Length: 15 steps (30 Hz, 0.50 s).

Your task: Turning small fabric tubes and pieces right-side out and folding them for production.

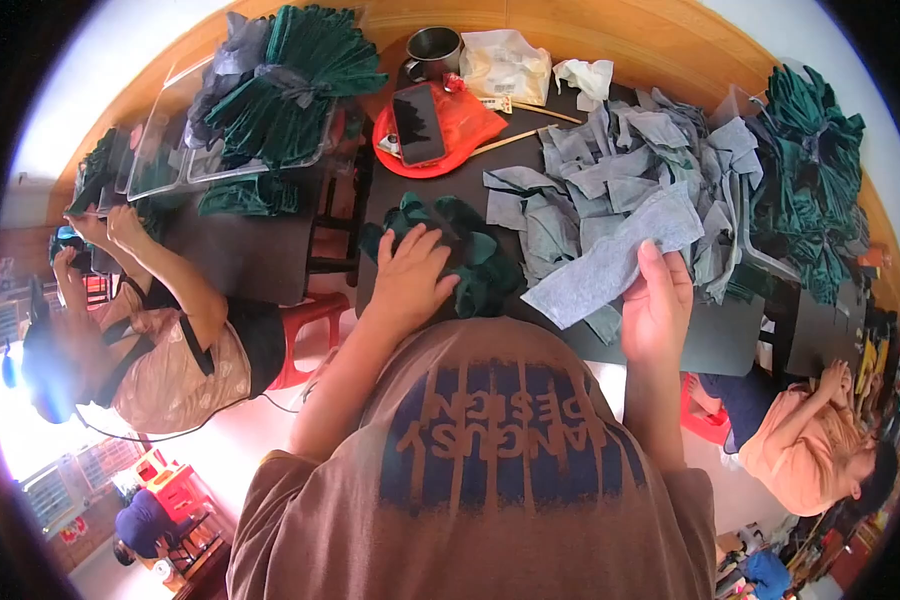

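Left hand [410,268]: fingers loosely spread, palm down on dark green fabric pieces [488,265], near left on desk [727,328]. Right hand [660,285]: thumb and fingers pinching one grey strip [610,262] at near side of grey cloth pile [625,160].

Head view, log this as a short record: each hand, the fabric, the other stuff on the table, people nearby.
Left hand: spread over dark green fabric pieces
Right hand: pinching a grey fabric strip
Beyond the strip: heap of grey strips
Far side of table: phone on red plate; dark mug
People: one at left, one at right
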Each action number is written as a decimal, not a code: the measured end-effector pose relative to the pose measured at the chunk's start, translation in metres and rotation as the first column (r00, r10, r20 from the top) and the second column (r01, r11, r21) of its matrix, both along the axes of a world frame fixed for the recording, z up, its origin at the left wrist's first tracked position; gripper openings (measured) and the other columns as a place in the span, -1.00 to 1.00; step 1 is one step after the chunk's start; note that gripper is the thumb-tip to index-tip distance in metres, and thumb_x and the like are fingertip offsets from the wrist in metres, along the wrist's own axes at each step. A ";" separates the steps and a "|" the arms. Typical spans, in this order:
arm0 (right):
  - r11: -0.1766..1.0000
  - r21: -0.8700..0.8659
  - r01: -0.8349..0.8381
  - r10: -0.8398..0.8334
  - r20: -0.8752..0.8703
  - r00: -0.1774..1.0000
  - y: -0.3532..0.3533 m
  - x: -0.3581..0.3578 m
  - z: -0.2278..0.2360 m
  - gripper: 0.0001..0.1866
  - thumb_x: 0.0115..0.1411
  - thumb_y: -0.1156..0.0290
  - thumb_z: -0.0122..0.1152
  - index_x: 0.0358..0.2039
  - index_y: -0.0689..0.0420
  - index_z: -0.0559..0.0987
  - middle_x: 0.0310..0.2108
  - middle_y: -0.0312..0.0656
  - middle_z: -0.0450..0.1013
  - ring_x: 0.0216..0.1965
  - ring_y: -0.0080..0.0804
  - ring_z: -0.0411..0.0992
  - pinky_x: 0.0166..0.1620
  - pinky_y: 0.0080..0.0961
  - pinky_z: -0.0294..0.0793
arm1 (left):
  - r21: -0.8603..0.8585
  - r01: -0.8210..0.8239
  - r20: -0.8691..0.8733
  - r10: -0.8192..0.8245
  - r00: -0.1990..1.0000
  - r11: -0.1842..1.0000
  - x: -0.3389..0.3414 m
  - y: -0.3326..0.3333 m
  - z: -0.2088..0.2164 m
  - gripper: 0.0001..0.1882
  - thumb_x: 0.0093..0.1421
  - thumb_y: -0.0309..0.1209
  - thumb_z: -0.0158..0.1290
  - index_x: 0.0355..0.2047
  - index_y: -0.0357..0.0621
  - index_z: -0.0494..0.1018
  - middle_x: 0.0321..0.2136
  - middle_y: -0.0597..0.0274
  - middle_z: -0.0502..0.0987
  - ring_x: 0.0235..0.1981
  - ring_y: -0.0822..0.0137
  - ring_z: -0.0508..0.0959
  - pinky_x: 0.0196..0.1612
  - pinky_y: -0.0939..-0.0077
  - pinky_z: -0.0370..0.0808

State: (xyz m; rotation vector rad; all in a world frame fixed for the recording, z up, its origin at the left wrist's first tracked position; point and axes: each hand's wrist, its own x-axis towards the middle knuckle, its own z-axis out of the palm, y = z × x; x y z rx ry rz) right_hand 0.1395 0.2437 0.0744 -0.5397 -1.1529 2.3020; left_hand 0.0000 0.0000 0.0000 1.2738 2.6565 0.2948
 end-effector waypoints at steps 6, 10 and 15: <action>0.999 0.014 0.047 -0.047 -0.004 0.999 -0.018 -0.009 0.030 -0.77 0.15 0.47 0.11 -0.18 0.28 0.46 -0.25 -0.22 0.47 -0.21 -0.53 0.41 -0.06 -0.53 0.34 | 0.143 -0.077 -0.048 0.085 0.995 0.987 -0.006 -0.004 0.007 -0.70 0.00 -0.30 0.10 -0.23 -0.10 0.44 -0.06 0.14 0.39 0.09 0.14 0.28 0.16 -0.02 0.01; 0.994 -0.060 -0.096 0.091 -0.085 0.992 -0.032 -0.007 0.047 -0.78 0.14 0.49 0.11 -0.19 0.27 0.48 -0.25 -0.20 0.48 -0.21 -0.52 0.42 -0.06 -0.52 0.35 | 0.349 -0.123 0.154 0.072 0.985 0.929 -0.002 -0.001 0.042 -0.72 0.07 -0.36 0.04 -0.19 -0.14 0.42 -0.10 0.11 0.42 0.03 0.12 0.34 0.11 0.19 0.15; 0.982 0.020 -0.190 0.191 -0.088 0.978 -0.049 -0.002 0.060 -0.77 0.13 0.51 0.11 -0.17 0.26 0.49 -0.21 -0.18 0.48 -0.18 -0.48 0.42 -0.04 -0.49 0.34 | 0.543 -0.219 0.556 -0.152 0.817 0.811 0.017 0.020 0.126 -0.72 0.16 -0.38 -0.02 -0.12 -0.19 0.39 -0.15 0.08 0.43 -0.08 0.15 0.42 -0.02 0.41 0.31</action>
